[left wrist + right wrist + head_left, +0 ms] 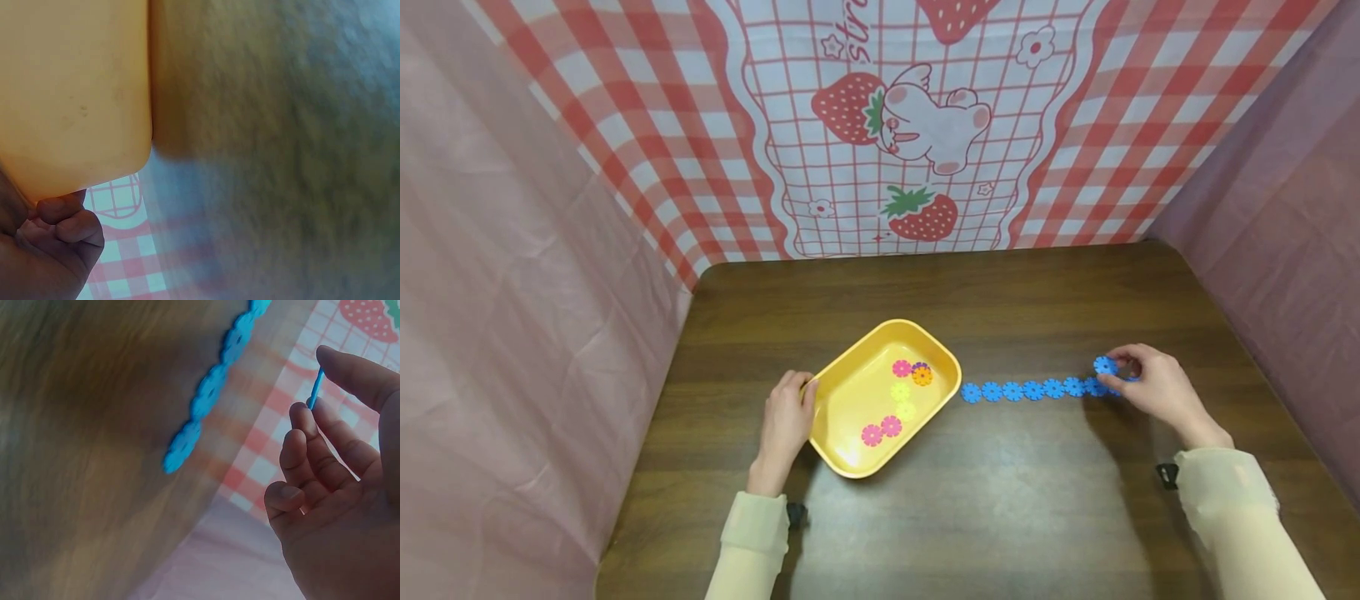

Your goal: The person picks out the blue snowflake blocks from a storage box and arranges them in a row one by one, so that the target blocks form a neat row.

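At its left side, the yellow tray [842, 367] is gripped by my left hand [786, 421], whose curled fingers also show below the tray's wall in the left wrist view. Several flower-shaped discs lie inside: pink discs [872, 435], yellow-green discs [900, 391], an orange disc [922, 376] and a purple one partly under it. To the right of the tray runs a row of blue flower discs [1012, 391]. Over the row's right end my right hand [1157, 387] pinches one blue flower disc [317, 387] between thumb and fingertips, seen edge-on in the right wrist view.
The brown wooden table [1000, 517] has rounded back corners. A red-and-white checked cloth [647, 100] with strawberries hangs behind it. Pinkish curtains [512, 292] stand at both sides. Dark wrist straps show at both cuffs.
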Tool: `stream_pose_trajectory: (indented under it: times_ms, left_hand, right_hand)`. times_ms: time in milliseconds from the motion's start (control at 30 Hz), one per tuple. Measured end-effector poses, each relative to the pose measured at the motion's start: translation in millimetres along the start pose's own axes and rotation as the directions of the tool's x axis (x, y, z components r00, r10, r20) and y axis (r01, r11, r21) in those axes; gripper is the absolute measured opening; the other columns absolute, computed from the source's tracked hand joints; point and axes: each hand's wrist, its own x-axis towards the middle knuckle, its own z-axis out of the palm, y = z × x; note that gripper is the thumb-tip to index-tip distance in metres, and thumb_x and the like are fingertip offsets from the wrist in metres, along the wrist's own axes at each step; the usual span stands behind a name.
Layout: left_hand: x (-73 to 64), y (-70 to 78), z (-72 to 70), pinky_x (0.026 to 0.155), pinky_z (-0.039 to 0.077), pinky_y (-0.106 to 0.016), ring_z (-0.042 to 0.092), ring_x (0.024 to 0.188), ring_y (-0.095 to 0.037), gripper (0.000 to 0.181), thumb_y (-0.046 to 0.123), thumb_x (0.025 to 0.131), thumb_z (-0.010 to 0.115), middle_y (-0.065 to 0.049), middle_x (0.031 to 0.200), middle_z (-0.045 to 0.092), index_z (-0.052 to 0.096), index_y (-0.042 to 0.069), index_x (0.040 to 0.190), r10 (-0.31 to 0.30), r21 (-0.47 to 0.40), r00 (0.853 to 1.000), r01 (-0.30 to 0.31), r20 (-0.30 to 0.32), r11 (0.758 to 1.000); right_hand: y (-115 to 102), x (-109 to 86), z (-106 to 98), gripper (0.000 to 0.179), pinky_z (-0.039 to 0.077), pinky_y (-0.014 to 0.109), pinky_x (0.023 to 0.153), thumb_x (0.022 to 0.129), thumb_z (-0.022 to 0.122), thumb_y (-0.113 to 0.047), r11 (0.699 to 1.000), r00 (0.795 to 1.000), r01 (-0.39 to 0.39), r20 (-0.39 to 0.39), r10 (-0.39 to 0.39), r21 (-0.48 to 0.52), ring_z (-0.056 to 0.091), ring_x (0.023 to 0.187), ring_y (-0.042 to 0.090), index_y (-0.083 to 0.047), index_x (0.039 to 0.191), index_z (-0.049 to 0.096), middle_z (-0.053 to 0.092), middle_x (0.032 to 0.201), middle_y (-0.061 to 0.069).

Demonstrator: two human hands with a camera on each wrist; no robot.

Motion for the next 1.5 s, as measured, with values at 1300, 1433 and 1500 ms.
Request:
stream_pose_trajectory:
  times_ms: [1300, 1433, 1500]
  left_hand:
    - [-1.0, 1.9, -0.5, 0.074, 0.053, -0.049, 0.064, 0.082, -0.035, 0.017, 0.010, 0.099, 0.062, -0.015, 0.094, 0.064, 0.069, -0.006, 0.101, -0.013, 0.001, 1.000, 0.013, 0.014, 1.000]
    - [-1.1, 2.3, -0.9, 0.074, 0.053, -0.049, 0.064, 0.082, -0.035, 0.017, 0.010, 0.099, 0.062, -0.015, 0.093, 0.064, 0.069, -0.005, 0.101, -0.018, -0.002, 1.000, 0.018, 0.015, 1.000]
    - [-1.1, 2.7, -1.2, 0.074, 0.053, -0.049, 0.064, 0.081, -0.034, 0.017, 0.010, 0.099, 0.062, -0.014, 0.093, 0.064, 0.069, -0.005, 0.101, -0.018, -0.005, 1.000, 0.018, 0.015, 1.000]
  right_hand:
    - [78, -28.7, -16, 0.040, 0.038, 0.024, 0.058, 0.088, 0.078, -0.026, 0.987, 0.987, -0.159, -0.002, 0.159, -0.036, 0.046, 0.066, 0.004, 0.007, 0.106, 0.065, 0.065, 0.089, 0.015]
    - [82, -27.7, -15, 0.040, 0.038, 0.023, 0.058, 0.088, 0.078, -0.026, 0.986, 0.987, -0.162, 0.002, 0.162, -0.042, 0.045, 0.065, 0.000, 0.007, 0.106, 0.065, 0.066, 0.089, 0.015]
    - [84, -27.1, -15, 0.040, 0.038, 0.023, 0.058, 0.088, 0.078, -0.026, 0.985, 0.986, -0.166, 0.004, 0.167, -0.046, 0.045, 0.065, -0.002, 0.007, 0.106, 0.065, 0.067, 0.089, 0.015]
